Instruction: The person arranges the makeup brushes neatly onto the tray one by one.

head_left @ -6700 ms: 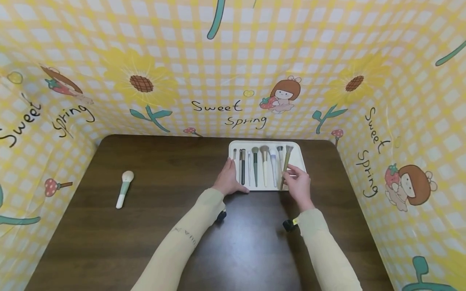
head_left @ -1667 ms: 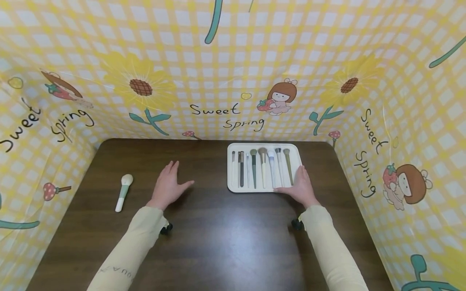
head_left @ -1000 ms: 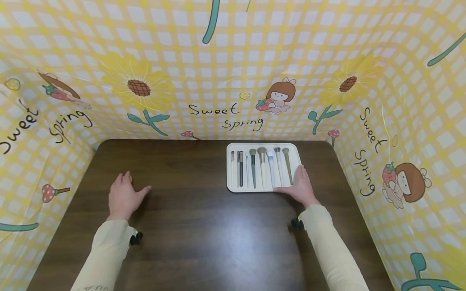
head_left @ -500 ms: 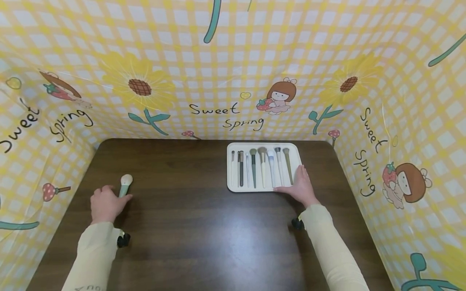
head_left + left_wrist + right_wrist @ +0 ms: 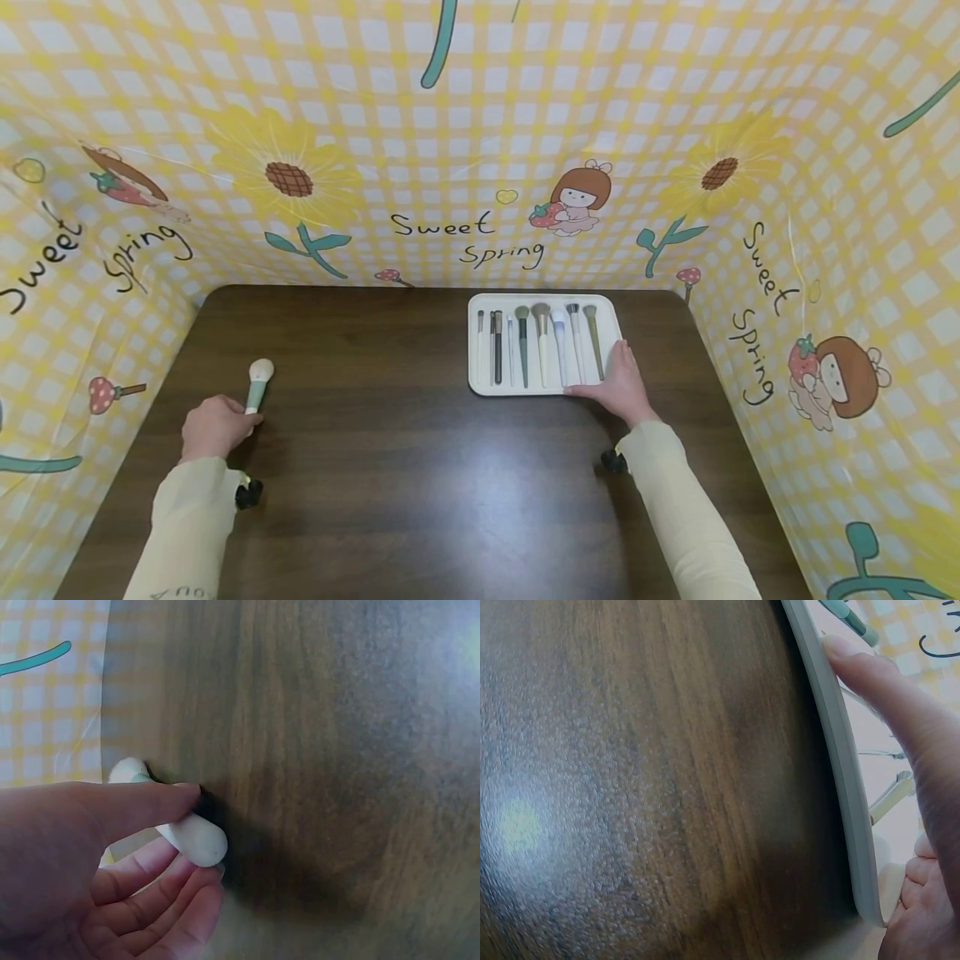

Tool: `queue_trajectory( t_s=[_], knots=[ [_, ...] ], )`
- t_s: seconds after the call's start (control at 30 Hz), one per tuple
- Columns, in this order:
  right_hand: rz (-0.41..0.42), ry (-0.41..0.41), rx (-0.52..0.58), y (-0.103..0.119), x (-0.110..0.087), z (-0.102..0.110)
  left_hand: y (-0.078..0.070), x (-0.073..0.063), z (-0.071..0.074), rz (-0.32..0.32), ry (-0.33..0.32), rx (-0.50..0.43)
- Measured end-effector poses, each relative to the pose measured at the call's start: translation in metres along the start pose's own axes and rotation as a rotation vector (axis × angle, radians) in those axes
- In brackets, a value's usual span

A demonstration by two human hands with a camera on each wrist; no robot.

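On the left of the table, my left hand [image 5: 213, 427] grips the white lower handle of a makeup brush [image 5: 257, 392] with a pale green middle and cream bristles. In the left wrist view the thumb lies across the handle [image 5: 199, 840], the fingers curl beneath it, and its rounded end sticks out. My right hand [image 5: 621, 387] holds the near right corner of a white tray [image 5: 474, 354]. Its thumb rests on the near rim and its fingers lie along the right side, as the right wrist view also shows.
Several makeup brushes stand side by side in the tray, bristles away from me, among them a dark green brush [image 5: 523, 350] and an olive brush [image 5: 592, 337]. The dark wooden table [image 5: 360, 467] is enclosed by a yellow checked cloth [image 5: 450, 150] at the back and both sides.
My left hand has moved from the tray leftward across the table, lowered beside the lone brush and closed on its handle. My right hand set down the olive brush, then took the tray's corner.
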State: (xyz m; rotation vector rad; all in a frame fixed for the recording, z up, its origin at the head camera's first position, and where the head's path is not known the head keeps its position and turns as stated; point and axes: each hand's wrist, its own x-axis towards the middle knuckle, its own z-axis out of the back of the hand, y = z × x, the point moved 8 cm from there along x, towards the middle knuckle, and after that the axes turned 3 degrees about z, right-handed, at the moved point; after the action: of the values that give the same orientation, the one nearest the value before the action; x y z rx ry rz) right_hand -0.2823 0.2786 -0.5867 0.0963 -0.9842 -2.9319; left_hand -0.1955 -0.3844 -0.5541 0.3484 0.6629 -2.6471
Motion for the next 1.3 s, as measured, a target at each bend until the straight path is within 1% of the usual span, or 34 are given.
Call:
queue_trajectory(
  t_s=[0.07, 0.17, 0.3, 0.4, 0.67, 0.87, 1.1, 1.3],
  knots=[
    [0.001, -0.001, -0.005, -0.001, 0.0, 0.0, 0.001, 0.001, -0.001, 0.007, -0.006, 0.0],
    [0.0, 0.002, -0.008, -0.001, 0.0, -0.001, 0.001, 0.002, -0.003, 0.014, -0.032, -0.014],
    [0.001, 0.005, -0.001, 0.0, 0.0, 0.0, -0.001, 0.003, -0.003, 0.009, -0.086, -0.047],
    [0.005, 0.003, 0.006, 0.001, 0.0, 0.001, -0.003, 0.002, -0.002, -0.003, -0.113, -0.066],
    [0.015, 0.001, 0.004, 0.002, -0.001, 0.001, -0.009, 0.003, -0.001, -0.032, -0.146, -0.082],
    [0.013, -0.002, 0.005, 0.001, -0.001, 0.001, -0.016, 0.003, -0.003, -0.027, -0.134, -0.095],
    [0.016, -0.007, -0.002, 0.002, -0.001, 0.001, -0.026, 0.002, -0.004, -0.053, -0.192, -0.112],
    [0.014, -0.003, -0.003, 0.001, -0.001, 0.001, -0.038, 0.003, -0.007, -0.093, -0.204, -0.12]
  ],
)
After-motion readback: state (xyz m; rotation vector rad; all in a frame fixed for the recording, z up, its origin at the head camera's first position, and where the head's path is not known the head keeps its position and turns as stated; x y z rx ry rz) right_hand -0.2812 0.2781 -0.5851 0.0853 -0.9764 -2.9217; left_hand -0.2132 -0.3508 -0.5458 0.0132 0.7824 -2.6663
